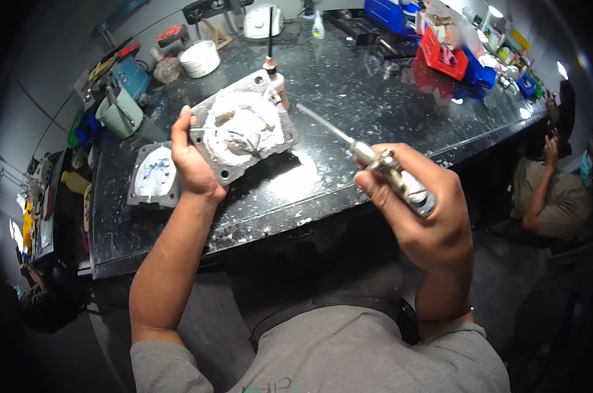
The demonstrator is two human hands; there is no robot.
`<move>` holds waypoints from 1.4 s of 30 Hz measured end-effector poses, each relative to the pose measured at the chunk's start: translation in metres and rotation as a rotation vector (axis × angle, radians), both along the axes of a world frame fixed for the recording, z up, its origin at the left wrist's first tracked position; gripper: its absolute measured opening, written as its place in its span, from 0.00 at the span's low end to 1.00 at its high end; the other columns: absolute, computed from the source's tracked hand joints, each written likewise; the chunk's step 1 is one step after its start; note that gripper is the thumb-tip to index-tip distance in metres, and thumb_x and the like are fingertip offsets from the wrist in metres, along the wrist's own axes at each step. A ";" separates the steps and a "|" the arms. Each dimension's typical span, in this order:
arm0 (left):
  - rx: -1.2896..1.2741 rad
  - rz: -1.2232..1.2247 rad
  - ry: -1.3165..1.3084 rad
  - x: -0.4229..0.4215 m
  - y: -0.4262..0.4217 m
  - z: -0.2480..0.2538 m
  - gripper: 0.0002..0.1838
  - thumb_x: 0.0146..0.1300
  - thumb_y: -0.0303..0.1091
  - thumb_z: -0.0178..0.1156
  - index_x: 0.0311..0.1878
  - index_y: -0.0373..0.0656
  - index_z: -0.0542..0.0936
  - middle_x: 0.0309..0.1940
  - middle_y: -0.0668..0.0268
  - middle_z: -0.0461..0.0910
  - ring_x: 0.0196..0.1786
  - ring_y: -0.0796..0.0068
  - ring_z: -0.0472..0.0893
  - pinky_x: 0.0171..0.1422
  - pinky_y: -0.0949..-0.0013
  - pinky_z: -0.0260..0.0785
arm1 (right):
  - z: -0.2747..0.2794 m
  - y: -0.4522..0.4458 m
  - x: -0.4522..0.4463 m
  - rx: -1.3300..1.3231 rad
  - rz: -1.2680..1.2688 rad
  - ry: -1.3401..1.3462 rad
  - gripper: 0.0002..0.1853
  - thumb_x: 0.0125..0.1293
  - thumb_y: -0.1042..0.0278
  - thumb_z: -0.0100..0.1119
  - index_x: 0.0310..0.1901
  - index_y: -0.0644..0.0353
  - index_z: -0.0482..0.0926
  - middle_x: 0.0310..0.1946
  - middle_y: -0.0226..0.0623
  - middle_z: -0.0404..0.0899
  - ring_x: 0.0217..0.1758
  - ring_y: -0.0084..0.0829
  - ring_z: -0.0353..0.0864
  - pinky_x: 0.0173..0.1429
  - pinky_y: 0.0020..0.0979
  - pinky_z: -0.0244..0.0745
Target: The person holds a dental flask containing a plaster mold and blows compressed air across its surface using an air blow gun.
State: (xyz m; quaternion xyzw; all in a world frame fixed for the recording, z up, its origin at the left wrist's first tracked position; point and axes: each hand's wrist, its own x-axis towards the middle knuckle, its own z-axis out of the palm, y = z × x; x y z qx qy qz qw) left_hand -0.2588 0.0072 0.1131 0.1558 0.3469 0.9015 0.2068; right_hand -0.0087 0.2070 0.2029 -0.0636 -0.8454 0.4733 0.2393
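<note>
My left hand [195, 164] grips a square metal dental flask half [284, 134] by its left edge and tilts it up above the bench. White plaster [227, 147] fills the flask half, with a hollow and dark marks in the middle. In my right hand [434, 203] is an air blow gun [391, 170], fingers wrapped round its metal body. Its long thin nozzle [322, 121] points up and left toward the flask half, apart from it. A second flask half [134, 193] with white plaster lies on the bench left of my left hand.
The dark, speckled bench [349, 173] has a bottle [278, 85] with a brush behind the flask half. A white bowl [200, 59] and a pale green basket [119, 112] stand back left, a red bin [437, 56] back right. A seated person [552, 196] is at right.
</note>
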 end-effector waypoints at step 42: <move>-0.445 -0.068 -0.311 0.228 -0.048 -0.251 0.30 0.76 0.53 0.48 0.68 0.39 0.79 0.61 0.54 0.83 0.66 0.59 0.82 0.73 0.57 0.74 | -0.130 -0.011 0.132 0.016 0.261 -0.713 0.16 0.69 0.64 0.75 0.54 0.60 0.85 0.41 0.42 0.90 0.41 0.44 0.92 0.44 0.40 0.85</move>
